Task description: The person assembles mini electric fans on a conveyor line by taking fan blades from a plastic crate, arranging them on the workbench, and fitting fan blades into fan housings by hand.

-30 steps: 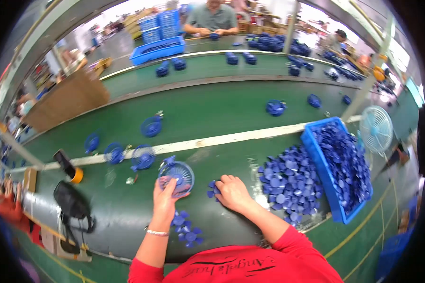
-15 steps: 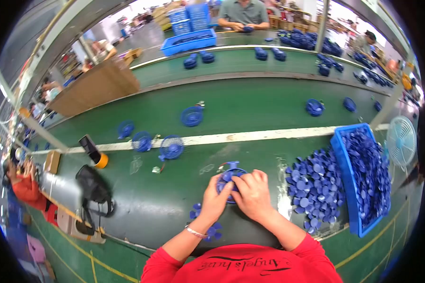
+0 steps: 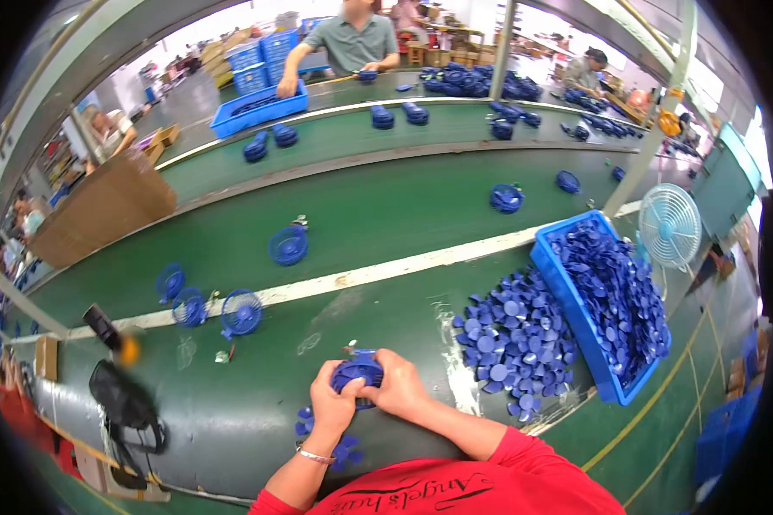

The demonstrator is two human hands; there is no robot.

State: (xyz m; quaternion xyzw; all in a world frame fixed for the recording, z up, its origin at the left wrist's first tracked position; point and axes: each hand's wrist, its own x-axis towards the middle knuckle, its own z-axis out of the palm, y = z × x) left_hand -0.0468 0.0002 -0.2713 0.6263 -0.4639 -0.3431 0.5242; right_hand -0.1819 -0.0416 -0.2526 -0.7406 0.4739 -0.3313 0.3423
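Between my two hands is a round blue slotted fan housing (image 3: pixel 357 371), with a small fitting and wire at its far edge. My left hand (image 3: pixel 331 402) grips its left side, thumb on the near face. Around the right side my right hand (image 3: pixel 397 386) is closed, its thumb near the left one. My fingers hide parts of the housing. Close to my left wrist lie blue fan blades (image 3: pixel 345 452), partly hidden by the arm. To the left rest blue round fan guards (image 3: pixel 242 312), one of them beside a small white connector (image 3: pixel 224 355).
At right, a heap of blue disc-like pieces (image 3: pixel 511 335) lies beside a full blue bin (image 3: pixel 580 313). A light-blue fan (image 3: pixel 670 225) stands behind it. A black bag (image 3: pixel 122 395) sits left. Across the belt (image 3: pixel 386 197), a co-worker (image 3: pixel 352 43) reaches into a blue tray (image 3: pixel 262 116).
My view has swung right, so the scene sits further left. Both hands still hold the housing, and its slotted face shows more. The co-worker opposite now has an arm stretched to the tray.
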